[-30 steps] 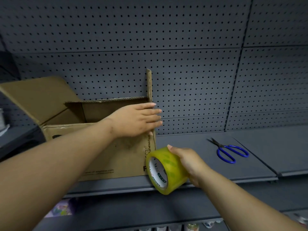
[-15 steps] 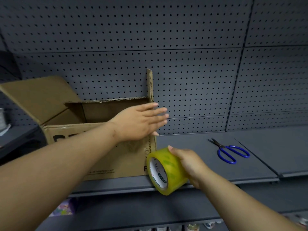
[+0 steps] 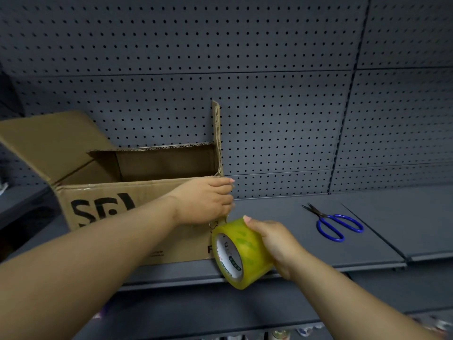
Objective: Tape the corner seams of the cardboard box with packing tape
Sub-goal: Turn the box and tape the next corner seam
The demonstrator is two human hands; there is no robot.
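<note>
An open brown cardboard box [image 3: 110,190] stands on the grey shelf at left, its flaps up and black letters on its front face. My left hand [image 3: 206,200] lies against the box's front right corner, just below the rim, with the fingers stretched to the right past the corner edge. My right hand [image 3: 274,241] grips a roll of yellowish clear packing tape [image 3: 245,251] right at the lower part of that same corner, above the shelf's front edge. Whether a strip runs from the roll to the box cannot be made out.
Blue-handled scissors [image 3: 339,225] lie on the grey shelf [image 3: 282,217] to the right of the roll. A grey pegboard wall [image 3: 269,94] rises behind the box. Small items show on a lower shelf at the bottom edge.
My left hand has dropped from the box's top rim to the front right corner and uncovered the black letters. The tape roll and my right hand have barely moved.
</note>
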